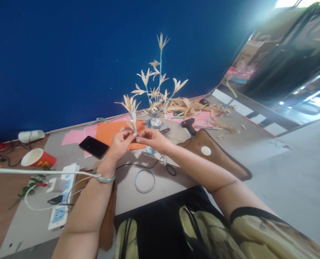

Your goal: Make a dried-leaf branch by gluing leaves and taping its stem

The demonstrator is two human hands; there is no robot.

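Note:
Both hands meet over the middle of the table around the lower stem of a dried-leaf flower spray [131, 107], whose pale tan petals fan out above the fingers. My left hand [120, 143] pinches the stem from the left. From the right, my right hand [154, 139] closes its fingertips on the same stem just below. Behind them a taller branching dried-leaf flower arrangement [160, 75] with blue-wrapped stems rises from a round base [155, 123]. An orange sheet [106, 130] lies beneath the hands.
A black phone [94, 146], a red paper cup [38, 158] and a white power strip [63, 198] are on the left. A hot glue gun [189, 126], a brown cushion-like piece [219, 153] and loose dried leaves [187, 105] lie right. A wire ring [145, 181] rests nearer me.

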